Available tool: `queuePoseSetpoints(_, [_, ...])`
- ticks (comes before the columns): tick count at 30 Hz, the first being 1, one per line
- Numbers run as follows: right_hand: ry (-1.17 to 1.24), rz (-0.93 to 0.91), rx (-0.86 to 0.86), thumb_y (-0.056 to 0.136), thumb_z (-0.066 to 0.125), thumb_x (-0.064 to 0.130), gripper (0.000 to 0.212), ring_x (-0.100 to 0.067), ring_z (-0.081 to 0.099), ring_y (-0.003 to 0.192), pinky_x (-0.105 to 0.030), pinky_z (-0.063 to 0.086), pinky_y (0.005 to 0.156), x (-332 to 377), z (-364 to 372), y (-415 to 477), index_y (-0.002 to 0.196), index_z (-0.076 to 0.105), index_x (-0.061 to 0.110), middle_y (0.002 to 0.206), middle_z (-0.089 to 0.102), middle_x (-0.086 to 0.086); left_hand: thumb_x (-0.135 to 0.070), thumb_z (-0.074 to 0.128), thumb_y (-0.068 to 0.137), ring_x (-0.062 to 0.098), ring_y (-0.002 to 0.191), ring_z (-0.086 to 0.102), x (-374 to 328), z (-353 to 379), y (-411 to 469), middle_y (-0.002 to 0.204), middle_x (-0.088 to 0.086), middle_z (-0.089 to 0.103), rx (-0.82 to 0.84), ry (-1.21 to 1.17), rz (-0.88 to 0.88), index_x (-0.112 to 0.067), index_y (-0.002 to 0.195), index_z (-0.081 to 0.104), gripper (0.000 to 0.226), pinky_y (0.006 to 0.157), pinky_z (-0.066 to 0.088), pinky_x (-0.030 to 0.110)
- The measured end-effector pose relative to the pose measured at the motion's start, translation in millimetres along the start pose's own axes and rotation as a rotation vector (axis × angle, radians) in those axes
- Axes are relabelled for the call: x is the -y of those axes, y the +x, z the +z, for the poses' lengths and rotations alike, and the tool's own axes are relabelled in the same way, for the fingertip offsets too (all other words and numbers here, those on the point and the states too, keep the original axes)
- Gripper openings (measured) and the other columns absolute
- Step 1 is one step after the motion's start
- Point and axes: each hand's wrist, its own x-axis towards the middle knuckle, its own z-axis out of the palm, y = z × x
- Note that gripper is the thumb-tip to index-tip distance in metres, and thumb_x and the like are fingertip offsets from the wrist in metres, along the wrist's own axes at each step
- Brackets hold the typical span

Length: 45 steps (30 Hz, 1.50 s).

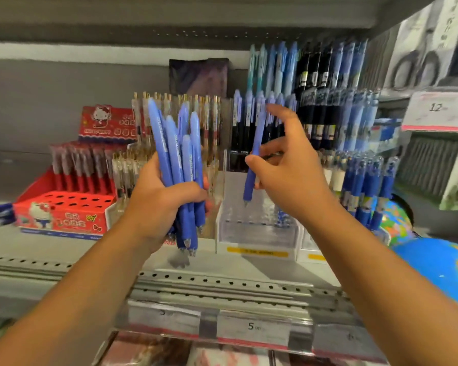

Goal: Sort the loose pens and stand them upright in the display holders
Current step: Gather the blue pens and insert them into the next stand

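Observation:
My left hand (160,202) grips a bundle of several light-blue pens (179,154), tips down, above the shelf. My right hand (283,167) pinches a single blue pen (254,154) between thumb and fingers, with the other fingers spread upward. That pen hangs tip down just above a clear tiered display holder (257,228), whose front rows show holes and one patterned pen. More blue and black pens stand in the holder's back rows (251,112).
A red cartoon-cat pen box (64,212) with red pens stands at left, clear pens beside it. Dark-blue pens fill a holder (365,186) at right. Globes (439,265) crowd the right edge. A price rail (251,326) runs along the shelf front.

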Motion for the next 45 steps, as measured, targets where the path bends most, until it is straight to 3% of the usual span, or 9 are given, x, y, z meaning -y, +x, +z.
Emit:
queuePoseSetpoints(2, [-0.067,-0.010,-0.021,0.088,0.072,0.019,0.074,-0.012,0.067,0.069,-0.042,0.061,0.067,4.0,3.3,6.2,0.143,0.029,0.044,0.081,0.060,0.007,-0.001,0.065,0.065,0.023,0.052,0.063,-1.4,-2.6,-0.1,0.068,0.000,0.066,0.002,-0.011,0.007,-0.009,0.115,0.053,0.052,0.049,0.054,0.033])
queuePoseSetpoints(6, [-0.102,0.039,-0.044,0.085,0.075,0.015,0.082,-0.017,0.065,0.073,-0.046,0.060,0.069,6.0,18.3,18.1,0.147,0.025,0.036,0.079,0.060,0.000,0.001,0.065,0.065,0.025,0.049,0.062,-1.7,-1.5,0.4,0.066,-0.001,0.065,0.026,0.029,0.044,-0.013,0.097,0.056,0.036,0.046,0.053,0.033])
queuePoseSetpoints(10, [-0.183,0.057,-0.036,0.089,0.072,0.012,0.072,-0.014,0.063,0.070,-0.046,0.060,0.068,-2.5,34.7,15.3,0.146,0.032,0.027,0.077,0.058,-0.001,0.001,0.065,0.065,0.025,0.051,0.063,0.2,-2.0,-1.5,0.069,0.000,0.067,0.073,0.032,0.058,-0.036,0.082,0.065,0.041,0.047,0.054,0.034])
queuePoseSetpoints(15, [-0.212,0.052,-0.072,0.091,0.070,0.014,0.066,-0.015,0.063,0.073,-0.048,0.060,0.071,-13.2,39.6,12.5,0.145,0.034,0.025,0.076,0.059,0.000,0.000,0.066,0.068,0.024,0.054,0.065,1.7,-2.4,-2.0,0.070,-0.001,0.067,0.072,0.027,0.072,-0.024,0.103,0.057,0.044,0.050,0.055,0.032])
queuePoseSetpoints(27, [-0.421,0.070,0.116,0.097,0.060,0.030,0.039,-0.019,0.067,0.067,-0.045,0.058,0.067,-28.9,46.2,5.5,0.129,0.040,0.026,0.072,0.069,0.000,0.010,0.065,0.081,0.024,0.054,0.065,8.4,-0.5,1.3,0.075,0.003,0.069,0.105,0.011,0.032,-0.031,0.107,0.057,0.050,0.051,0.055,0.031])
queuePoseSetpoints(32, [-0.418,0.084,0.092,0.096,0.062,0.031,0.039,-0.013,0.065,0.065,-0.038,0.057,0.062,-27.8,47.1,5.8,0.129,0.042,0.024,0.073,0.066,0.007,0.010,0.064,0.080,0.022,0.053,0.065,9.1,1.6,1.4,0.064,-0.004,0.066,0.145,0.048,-0.006,-0.038,0.103,0.055,0.054,0.050,0.055,0.030])
queuePoseSetpoints(38, [-0.552,0.069,0.081,0.096,0.060,0.035,0.025,-0.018,0.063,0.076,-0.043,0.056,0.070,-22.7,38.8,-5.1,0.115,0.057,0.019,0.084,0.065,0.002,0.003,0.069,0.080,0.009,0.061,0.065,12.8,1.0,2.8,0.071,-0.019,0.064,0.144,0.104,0.004,-0.037,0.113,0.055,0.054,0.057,0.055,0.023])
queuePoseSetpoints(41, [-0.201,0.031,0.000,0.097,0.057,0.025,0.008,-0.011,0.063,0.068,-0.034,0.054,0.059,-11.7,36.3,-9.1,0.099,0.063,0.020,0.075,0.067,0.004,0.003,0.070,0.080,0.010,0.061,0.066,12.5,1.2,2.2,0.072,-0.017,0.065,0.139,0.087,-0.007,-0.041,0.106,0.056,0.053,0.055,0.055,0.022])
queuePoseSetpoints(45, [0.409,0.118,0.248,0.098,0.058,0.015,0.015,-0.020,0.064,0.066,-0.031,0.051,0.049,4.3,36.6,-12.8,0.106,0.067,0.006,0.079,0.070,-0.003,0.004,0.069,0.079,0.010,0.073,0.070,12.7,1.5,1.8,0.082,-0.015,0.070,0.154,0.079,0.004,-0.045,0.105,0.056,0.057,0.060,0.056,0.020])
